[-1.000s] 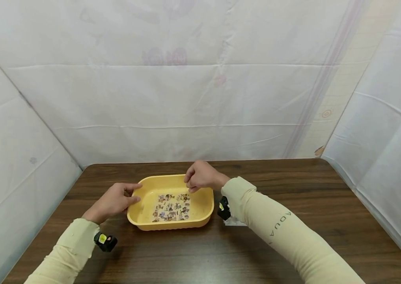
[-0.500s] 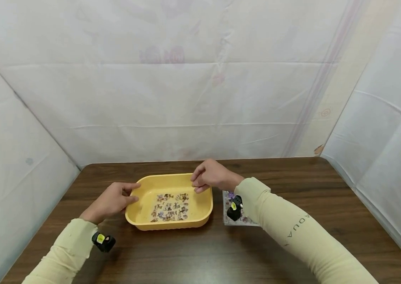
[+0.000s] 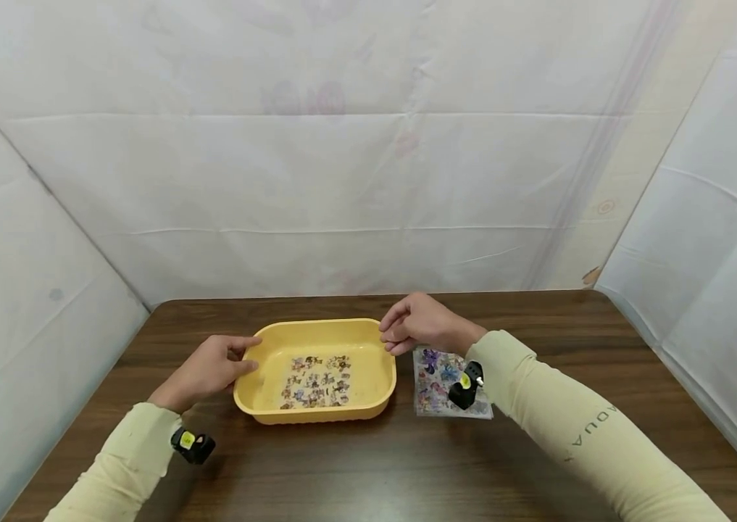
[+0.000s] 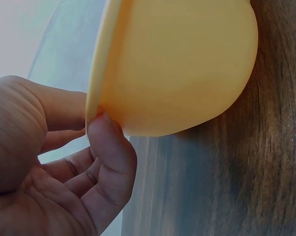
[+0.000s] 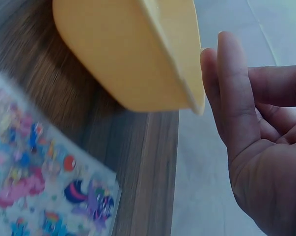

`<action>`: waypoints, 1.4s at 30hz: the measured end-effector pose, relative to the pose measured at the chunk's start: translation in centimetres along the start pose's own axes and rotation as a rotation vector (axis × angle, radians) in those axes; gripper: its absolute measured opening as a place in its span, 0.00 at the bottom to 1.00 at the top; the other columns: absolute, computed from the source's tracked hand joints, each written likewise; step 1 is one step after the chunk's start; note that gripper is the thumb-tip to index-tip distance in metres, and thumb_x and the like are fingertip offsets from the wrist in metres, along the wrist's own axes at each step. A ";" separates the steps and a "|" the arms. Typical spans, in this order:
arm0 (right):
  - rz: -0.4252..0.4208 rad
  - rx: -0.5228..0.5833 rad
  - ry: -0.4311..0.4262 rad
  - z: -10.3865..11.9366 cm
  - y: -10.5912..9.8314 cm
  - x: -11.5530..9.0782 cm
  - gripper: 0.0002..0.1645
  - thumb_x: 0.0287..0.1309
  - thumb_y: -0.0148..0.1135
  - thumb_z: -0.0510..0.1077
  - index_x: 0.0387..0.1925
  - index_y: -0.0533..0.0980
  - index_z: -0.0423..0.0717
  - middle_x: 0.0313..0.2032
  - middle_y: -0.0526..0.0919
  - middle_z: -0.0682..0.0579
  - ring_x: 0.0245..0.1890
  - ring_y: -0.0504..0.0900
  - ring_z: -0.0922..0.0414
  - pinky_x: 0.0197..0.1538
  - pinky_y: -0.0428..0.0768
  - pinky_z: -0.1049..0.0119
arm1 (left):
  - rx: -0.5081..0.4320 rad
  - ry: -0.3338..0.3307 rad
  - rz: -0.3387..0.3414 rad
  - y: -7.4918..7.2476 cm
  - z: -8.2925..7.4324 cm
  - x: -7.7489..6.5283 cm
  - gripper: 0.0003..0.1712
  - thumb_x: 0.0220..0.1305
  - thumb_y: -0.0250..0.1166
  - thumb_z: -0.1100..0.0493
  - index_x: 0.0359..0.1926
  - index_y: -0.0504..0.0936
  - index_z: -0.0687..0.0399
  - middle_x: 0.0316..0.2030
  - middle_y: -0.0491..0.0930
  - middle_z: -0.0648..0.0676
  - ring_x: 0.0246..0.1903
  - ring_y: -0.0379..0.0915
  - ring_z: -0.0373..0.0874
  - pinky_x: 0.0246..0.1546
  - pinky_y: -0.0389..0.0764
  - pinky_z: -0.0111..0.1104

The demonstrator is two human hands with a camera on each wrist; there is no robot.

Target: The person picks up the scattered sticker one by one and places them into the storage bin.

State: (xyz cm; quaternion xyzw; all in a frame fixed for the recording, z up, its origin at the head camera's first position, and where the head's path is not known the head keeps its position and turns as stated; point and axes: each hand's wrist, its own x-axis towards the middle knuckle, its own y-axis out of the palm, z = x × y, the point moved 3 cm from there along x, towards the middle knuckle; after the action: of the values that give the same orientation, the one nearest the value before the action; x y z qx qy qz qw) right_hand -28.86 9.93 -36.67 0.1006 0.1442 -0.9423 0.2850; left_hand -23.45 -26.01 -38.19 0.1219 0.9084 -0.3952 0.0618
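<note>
A yellow plastic basin (image 3: 306,335) stands on the table, with a sheet of small printed stickers (image 3: 316,382) lying flat inside. My left hand (image 3: 213,367) pinches the basin's left rim between thumb and fingers, which the left wrist view shows close up. Just off the right rim hovers my right hand (image 3: 425,323); its thumb and fingers are loosely bent, and nothing shows between them in the right wrist view (image 5: 258,108). Below it lies a stack of clear sticker sheets with colourful pony figures (image 3: 432,395), partly hidden by the right wrist camera.
The dark wood-grain table (image 3: 316,471) carries the basin and the stack side by side. White cloth walls (image 3: 368,181) enclose the back and both sides, close behind the table's far edge. A black camera (image 3: 466,388) is strapped at the right wrist.
My right hand has moved right, from over the basin's inside to beyond its right rim, uncovering the stack of sticker sheets. The left hand keeps its grip on the rim.
</note>
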 end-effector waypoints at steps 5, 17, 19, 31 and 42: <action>-0.030 0.006 0.013 -0.9 -1.4 -0.8 0.15 0.67 0.61 0.28 0.54 0.80 0.26 0.46 0.88 0.31 0.35 0.91 0.53 0.43 0.90 0.62 | -0.025 0.013 0.007 0.2 0.0 0.0 0.32 0.74 0.64 0.62 0.75 0.69 0.65 0.45 0.79 0.62 0.31 0.77 0.46 0.27 0.82 0.38; -0.099 -0.062 0.050 -4.1 -5.7 -3.4 0.18 0.68 0.61 0.28 0.57 0.77 0.23 0.47 0.86 0.30 0.36 0.90 0.53 0.42 0.90 0.60 | -0.025 0.007 0.016 0.4 -0.9 0.6 0.32 0.73 0.65 0.61 0.74 0.70 0.65 0.44 0.79 0.62 0.32 0.76 0.46 0.28 0.83 0.38; -0.108 -0.064 0.055 -4.6 -6.1 -3.8 0.19 0.67 0.61 0.28 0.57 0.77 0.23 0.46 0.87 0.31 0.37 0.90 0.52 0.43 0.90 0.58 | -0.017 0.006 0.025 0.4 -1.0 0.6 0.32 0.74 0.64 0.61 0.75 0.70 0.65 0.45 0.79 0.62 0.33 0.77 0.45 0.29 0.84 0.38; -0.156 -0.151 0.071 -6.5 -8.3 -5.5 0.16 0.64 0.62 0.26 0.53 0.79 0.23 0.41 0.87 0.33 0.32 0.88 0.54 0.41 0.90 0.57 | -0.026 -0.011 0.030 0.4 -0.4 0.4 0.32 0.74 0.64 0.62 0.75 0.69 0.64 0.46 0.79 0.62 0.31 0.77 0.46 0.28 0.83 0.38; -0.207 -0.479 0.002 -7.7 -9.4 -6.8 0.12 0.58 0.61 0.27 0.42 0.85 0.31 0.35 0.87 0.43 0.31 0.79 0.56 0.38 0.84 0.60 | -0.031 0.034 0.026 0.6 -0.1 0.3 0.31 0.74 0.63 0.63 0.75 0.69 0.65 0.44 0.78 0.62 0.27 0.75 0.46 0.24 0.80 0.37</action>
State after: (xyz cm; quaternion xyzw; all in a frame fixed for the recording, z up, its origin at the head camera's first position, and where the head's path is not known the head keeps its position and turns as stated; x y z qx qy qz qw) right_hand -27.78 23.41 -40.05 0.0158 0.3728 -0.9053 0.2028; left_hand -23.63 -25.46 -38.59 0.1395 0.9136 -0.3782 0.0534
